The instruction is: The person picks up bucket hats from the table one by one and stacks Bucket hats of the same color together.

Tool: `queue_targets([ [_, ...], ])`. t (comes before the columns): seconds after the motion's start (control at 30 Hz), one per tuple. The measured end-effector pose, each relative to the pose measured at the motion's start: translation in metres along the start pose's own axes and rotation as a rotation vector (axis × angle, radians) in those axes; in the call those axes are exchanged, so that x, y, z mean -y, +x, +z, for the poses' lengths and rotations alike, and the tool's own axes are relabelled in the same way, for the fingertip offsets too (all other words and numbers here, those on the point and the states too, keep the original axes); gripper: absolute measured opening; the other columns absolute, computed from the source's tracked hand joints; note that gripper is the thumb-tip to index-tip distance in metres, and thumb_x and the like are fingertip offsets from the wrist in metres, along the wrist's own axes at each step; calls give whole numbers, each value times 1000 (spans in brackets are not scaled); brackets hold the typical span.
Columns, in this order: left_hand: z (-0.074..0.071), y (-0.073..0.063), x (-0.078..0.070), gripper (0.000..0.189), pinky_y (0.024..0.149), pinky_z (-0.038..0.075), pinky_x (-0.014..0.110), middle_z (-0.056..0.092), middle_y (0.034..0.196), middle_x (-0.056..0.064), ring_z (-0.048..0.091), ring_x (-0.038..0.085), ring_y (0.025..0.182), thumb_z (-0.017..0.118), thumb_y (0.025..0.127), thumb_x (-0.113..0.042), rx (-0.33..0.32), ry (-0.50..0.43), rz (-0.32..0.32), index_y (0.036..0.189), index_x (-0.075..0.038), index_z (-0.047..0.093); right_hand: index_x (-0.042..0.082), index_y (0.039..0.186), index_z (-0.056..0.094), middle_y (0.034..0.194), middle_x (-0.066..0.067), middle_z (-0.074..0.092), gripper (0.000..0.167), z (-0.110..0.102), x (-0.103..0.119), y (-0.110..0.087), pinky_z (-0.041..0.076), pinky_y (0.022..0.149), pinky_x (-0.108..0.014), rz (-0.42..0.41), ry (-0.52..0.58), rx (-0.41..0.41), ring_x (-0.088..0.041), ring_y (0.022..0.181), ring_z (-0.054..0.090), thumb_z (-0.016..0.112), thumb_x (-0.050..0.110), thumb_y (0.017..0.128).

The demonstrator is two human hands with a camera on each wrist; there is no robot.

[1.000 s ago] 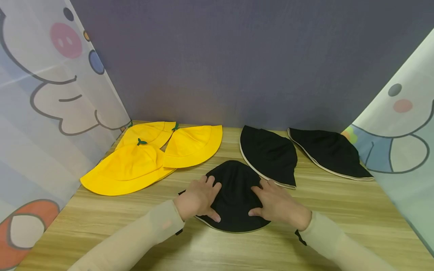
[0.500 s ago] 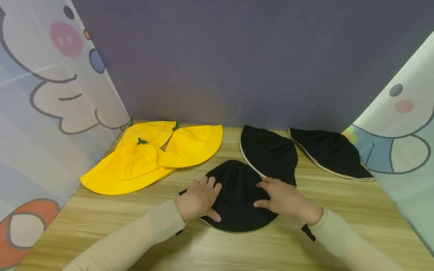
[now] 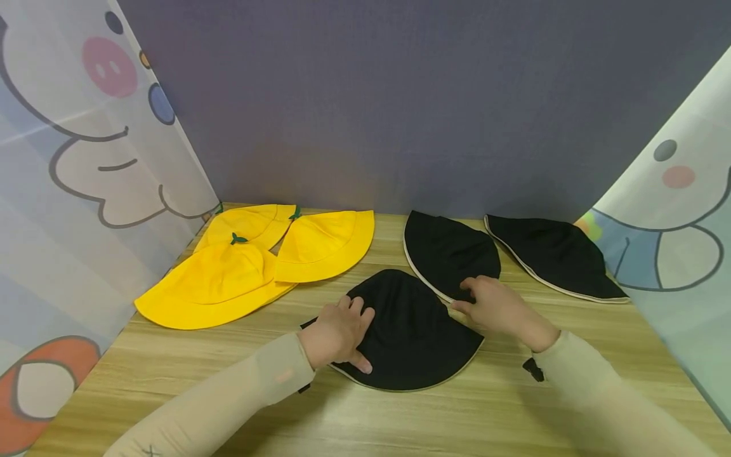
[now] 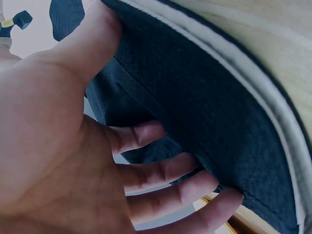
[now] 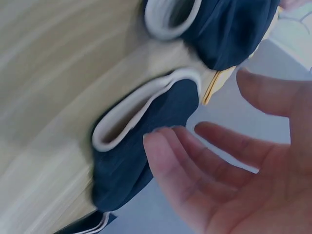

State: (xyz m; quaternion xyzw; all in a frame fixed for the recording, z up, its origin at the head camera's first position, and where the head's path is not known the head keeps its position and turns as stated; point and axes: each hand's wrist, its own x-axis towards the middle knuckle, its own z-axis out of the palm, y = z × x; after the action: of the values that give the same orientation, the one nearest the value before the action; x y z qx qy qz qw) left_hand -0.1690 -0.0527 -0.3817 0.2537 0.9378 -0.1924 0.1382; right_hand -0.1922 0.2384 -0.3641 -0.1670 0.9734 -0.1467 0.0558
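A black bucket hat with a pale-edged brim lies nearest me, its crown pointing away. My left hand rests on its left side; in the left wrist view the loosely spread fingertips touch the dark cloth and the thumb lies at the brim. To the right, my right hand hovers over the lower edge of a second black hat, thumb and fingers apart. The right wrist view shows that hand holding nothing. A third black hat lies at the far right.
Several yellow hats with green sprout tips sit at the back left: a front one, one beside it and one behind. A grey panel backs the wooden tabletop; cartoon-printed sheets flank it.
My right hand has left the near hat's right side and shifted right and away from me, toward the second black hat. My left hand and all the hats stay practically where they were.
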Motion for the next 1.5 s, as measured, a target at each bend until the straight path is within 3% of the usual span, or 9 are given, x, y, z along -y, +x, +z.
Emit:
queue_targets([
  [0.13,0,-1,0,95,79,52,34,47,119,5,48,22,107,68,67,-84,1,6,-1,134,-21,46,-15,126,60,103,-20,69,58,-6,-15,7,54,83,-52,74,73,37,-35,95,67,67,35,98],
  [0.33,-1,0,-1,97,81,52,33,47,121,6,48,22,109,67,67,-84,5,8,4,138,-21,44,-22,129,52,126,-39,58,72,-13,-34,9,52,88,-58,176,66,83,-52,110,61,59,44,101],
  [0.47,0,1,-1,99,82,52,33,47,123,6,48,22,110,66,67,-85,15,22,-3,140,-22,44,-13,94,62,83,-24,66,58,-15,-43,10,54,69,-45,255,91,111,-37,74,67,59,45,101],
  [0.57,0,1,-1,99,82,52,32,47,124,5,48,22,111,65,67,-86,22,30,-8,140,-23,43,6,72,52,57,-3,49,47,-14,-48,12,49,55,-34,316,181,135,-19,51,53,61,43,99],
  [0.7,-1,1,-1,98,81,52,31,47,123,5,48,21,110,65,67,-86,24,33,-8,139,-23,44,13,67,46,55,3,40,47,-12,-52,14,46,51,-30,348,219,136,-13,46,46,64,45,97],
  [0.9,-2,1,-1,98,78,52,31,47,122,5,48,21,108,67,66,-85,16,28,-7,139,-23,44,12,61,50,57,-2,49,50,-5,-49,21,45,47,-29,392,107,84,-19,47,56,69,46,92],
  [1.07,-1,2,-1,99,78,52,32,47,122,5,48,21,107,67,66,-85,20,25,-5,139,-23,43,6,68,60,67,-9,58,44,0,-44,25,46,49,-31,438,79,78,-22,53,60,72,41,91],
  [1.3,-1,2,-2,100,79,52,31,47,122,5,48,21,106,65,66,-87,23,39,-1,140,-24,43,6,66,52,65,-7,51,40,2,-57,26,47,52,-30,438,200,63,-20,52,58,76,27,90],
  [1.5,-3,1,-1,99,78,52,31,47,122,5,47,21,107,66,66,-86,27,34,-2,140,-24,43,-18,100,56,101,-33,58,47,-7,-68,23,52,76,-46,446,189,47,-40,84,60,77,22,88],
])
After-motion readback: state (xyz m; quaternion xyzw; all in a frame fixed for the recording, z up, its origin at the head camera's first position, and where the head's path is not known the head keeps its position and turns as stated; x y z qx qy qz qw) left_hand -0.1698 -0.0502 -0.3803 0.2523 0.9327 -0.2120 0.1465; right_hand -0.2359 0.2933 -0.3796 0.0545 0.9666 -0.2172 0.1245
